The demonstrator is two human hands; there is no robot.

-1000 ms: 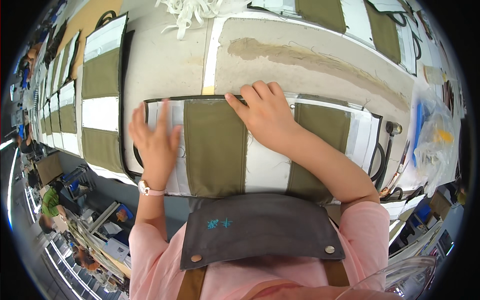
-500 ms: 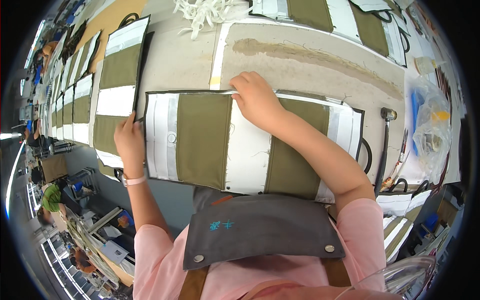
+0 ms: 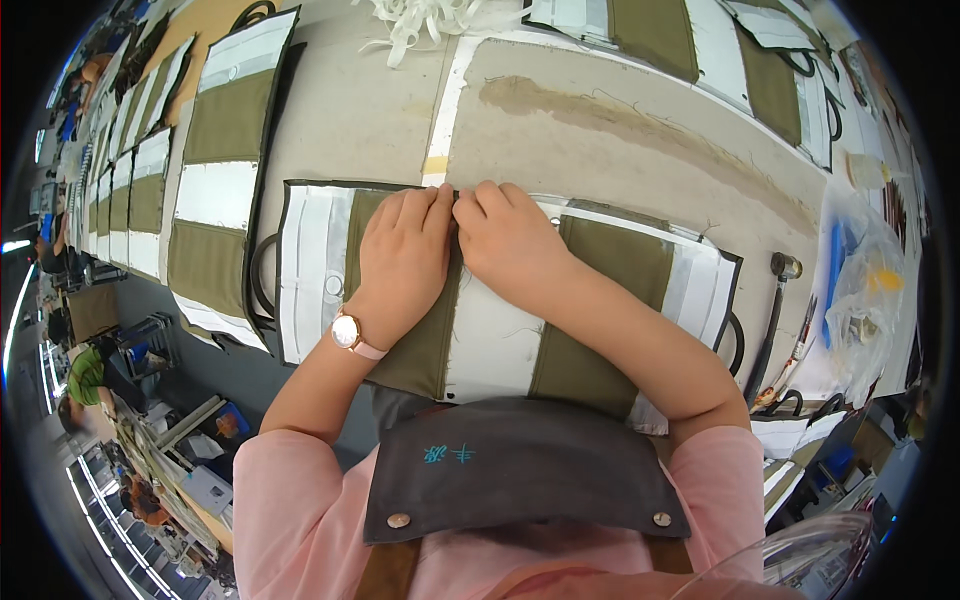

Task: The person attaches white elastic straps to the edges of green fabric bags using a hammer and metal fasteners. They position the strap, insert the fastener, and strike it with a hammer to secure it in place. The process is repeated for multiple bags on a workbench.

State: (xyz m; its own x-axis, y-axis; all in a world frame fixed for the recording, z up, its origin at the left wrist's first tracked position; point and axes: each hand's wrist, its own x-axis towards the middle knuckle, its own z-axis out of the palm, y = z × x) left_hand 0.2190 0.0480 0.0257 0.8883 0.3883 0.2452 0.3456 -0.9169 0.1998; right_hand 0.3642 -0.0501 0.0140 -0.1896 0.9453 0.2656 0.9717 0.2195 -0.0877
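Lettering [image 3: 450,454], blue-green, on grey apron [image 3: 540,500], wearer-side of left hand [image 3: 408,240] and right hand [image 3: 510,238]. I see both hands nearly touching, backs up, fingers bunched at far edge of olive-white panel [image 3: 490,350]; can't tell if pinching. Panel lies under both, long axis left-right, black loop [image 3: 741,345] out past each hand.
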